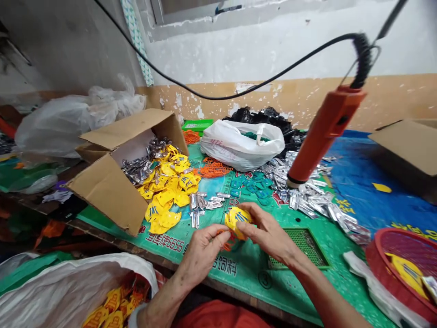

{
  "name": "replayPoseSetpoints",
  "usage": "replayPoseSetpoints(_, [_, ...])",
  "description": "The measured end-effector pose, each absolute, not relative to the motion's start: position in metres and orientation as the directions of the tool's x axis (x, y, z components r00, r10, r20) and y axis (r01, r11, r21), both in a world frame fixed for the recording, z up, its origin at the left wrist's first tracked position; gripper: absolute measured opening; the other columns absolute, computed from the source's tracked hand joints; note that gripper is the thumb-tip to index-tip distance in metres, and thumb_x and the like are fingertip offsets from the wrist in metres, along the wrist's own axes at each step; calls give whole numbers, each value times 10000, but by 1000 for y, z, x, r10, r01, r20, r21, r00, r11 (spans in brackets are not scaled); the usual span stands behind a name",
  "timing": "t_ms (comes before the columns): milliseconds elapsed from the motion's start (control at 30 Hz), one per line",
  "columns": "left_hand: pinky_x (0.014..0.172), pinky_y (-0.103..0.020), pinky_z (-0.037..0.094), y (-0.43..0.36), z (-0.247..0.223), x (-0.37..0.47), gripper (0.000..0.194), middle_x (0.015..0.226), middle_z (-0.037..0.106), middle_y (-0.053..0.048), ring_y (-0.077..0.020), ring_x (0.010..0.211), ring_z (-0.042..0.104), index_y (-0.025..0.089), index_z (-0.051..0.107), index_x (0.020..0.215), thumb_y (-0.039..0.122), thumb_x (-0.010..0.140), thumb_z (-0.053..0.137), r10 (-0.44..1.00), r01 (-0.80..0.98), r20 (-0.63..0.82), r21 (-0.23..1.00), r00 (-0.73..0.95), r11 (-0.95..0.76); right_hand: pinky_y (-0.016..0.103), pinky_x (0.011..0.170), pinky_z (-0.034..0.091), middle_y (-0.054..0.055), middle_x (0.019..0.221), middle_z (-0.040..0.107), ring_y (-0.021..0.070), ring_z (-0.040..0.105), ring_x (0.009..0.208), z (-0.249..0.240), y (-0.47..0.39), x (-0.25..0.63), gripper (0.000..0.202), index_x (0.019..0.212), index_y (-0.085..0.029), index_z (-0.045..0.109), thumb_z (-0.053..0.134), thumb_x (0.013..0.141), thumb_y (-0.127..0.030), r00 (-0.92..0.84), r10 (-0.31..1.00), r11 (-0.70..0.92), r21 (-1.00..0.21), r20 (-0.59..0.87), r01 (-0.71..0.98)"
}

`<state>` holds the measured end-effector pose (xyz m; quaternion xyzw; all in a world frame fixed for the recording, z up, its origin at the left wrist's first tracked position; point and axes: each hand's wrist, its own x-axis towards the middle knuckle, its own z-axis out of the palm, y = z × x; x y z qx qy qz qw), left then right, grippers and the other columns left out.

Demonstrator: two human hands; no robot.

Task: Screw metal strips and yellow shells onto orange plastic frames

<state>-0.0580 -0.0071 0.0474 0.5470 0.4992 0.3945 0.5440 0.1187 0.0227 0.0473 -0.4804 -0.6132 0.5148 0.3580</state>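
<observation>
"While your hands work together near the table's edge, what has each got?"

"Left hand point(201, 250): thumb and finger pinched nearly closed, seemingly on the orange piece point(227, 246). Right hand point(268, 230): partly curled, fingers and thumb around the yellow piece point(235, 217). Can't tell if you've got one layer or several."

"Step?"

"Looks like you're bringing orange and yellow together or adjusting their fit. Contact is partly hidden by your fingers."

"Next move calls for?"

"Judging from this pose, a steady right grip and small left fingertip adjustments. The orange part looks thin and stringy, so it could snag."

"Materials?"

"Yellow: smooth, thin, rounded, dark markings. Far left of your hands, the yellow pile point(167, 200) spills from the cardboard box point(119, 193), stiff flaps open. Silver pieces point(194, 218) are narrow and shiny. Teal pieces point(261, 187) lie flat on the far side; the orange-red tool point(316, 136) hangs far right. Near right, the green tray point(320, 249) has a gridded bottom, just beside your forearm."
</observation>
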Motion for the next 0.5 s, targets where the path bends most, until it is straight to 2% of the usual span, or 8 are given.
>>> replayPoseSetpoints(100, [599, -233, 434, -8, 53, -52, 228, 682, 669, -18, -163, 641, 580, 178, 702, 782, 362, 828, 576, 972, 173, -100, 983, 214, 63, 241, 565, 430, 0, 832, 573, 122, 529, 695, 46, 25, 119, 392, 961, -175, 519, 671, 724, -448, -291, 953, -36, -983, -88, 178])
replayPoseSetpoints(233, [484, -207, 372, -10, 49, -45, 310, 548, 581, 14, -115, 500, 495, 173, 611, 643, 442, 796, 614, 943, 191, -215, 967, 252, 170, 199, 433, 383, -48, 715, 540, 87, 477, 550, 39, 26, 123, 415, 887, -200, 447, 721, 668, -421, -414, 871, -234, -965, -263, 122])
replayPoseSetpoints(400, [448, -172, 342, -8, 40, -48, 322, 519, 583, 25, -80, 458, 466, 159, 631, 652, 464, 715, 713, 904, 10, -348, 934, 248, 357, 224, 443, 427, -64, 670, 576, 93, 506, 489, 30, 23, 122, 462, 902, -219, 417, 752, 604, -331, -404, 845, -352, -933, -351, 76])
replayPoseSetpoints(500, [469, -167, 384, -2, 39, -51, 308, 547, 619, 12, -81, 473, 503, 148, 662, 669, 424, 633, 796, 865, -129, -425, 874, 266, 469, 212, 438, 400, -65, 647, 569, 91, 496, 477, 28, 25, 117, 454, 959, -210, 424, 713, 617, -287, -331, 861, -396, -917, -386, 39])
